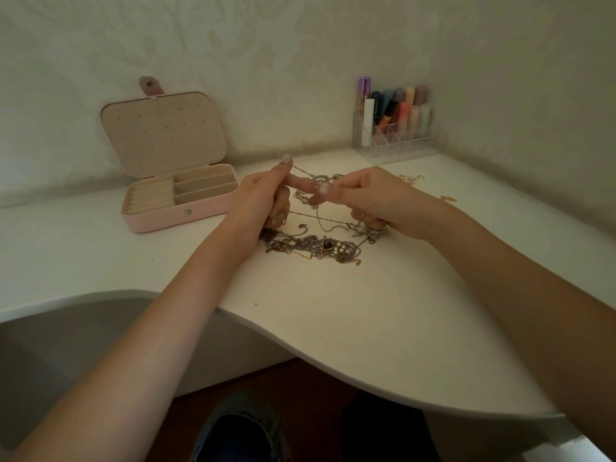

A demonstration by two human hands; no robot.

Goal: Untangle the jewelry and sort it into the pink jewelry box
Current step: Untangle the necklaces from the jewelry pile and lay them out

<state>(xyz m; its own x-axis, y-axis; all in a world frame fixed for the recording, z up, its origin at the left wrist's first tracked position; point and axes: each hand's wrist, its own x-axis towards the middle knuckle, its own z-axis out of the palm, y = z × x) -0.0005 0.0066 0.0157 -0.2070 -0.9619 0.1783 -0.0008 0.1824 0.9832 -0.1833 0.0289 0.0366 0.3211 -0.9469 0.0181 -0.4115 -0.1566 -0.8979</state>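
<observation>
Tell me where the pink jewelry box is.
The open pink jewelry box sits on the white desk against the wall, left of the left hand.

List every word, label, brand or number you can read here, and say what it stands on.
None can be read.
Tubes in the clear organizer: any print is too blurred to read.
Pink jewelry box: no lettering shows, only a snap button.

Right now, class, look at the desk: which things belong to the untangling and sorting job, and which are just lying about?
Belongs to the job:
- left hand and right hand, both pinching a thin chain
- tangled jewelry heap
- open pink jewelry box
- small gold pieces at the far right

Just lying about:
- clear organizer holding lipsticks
</observation>
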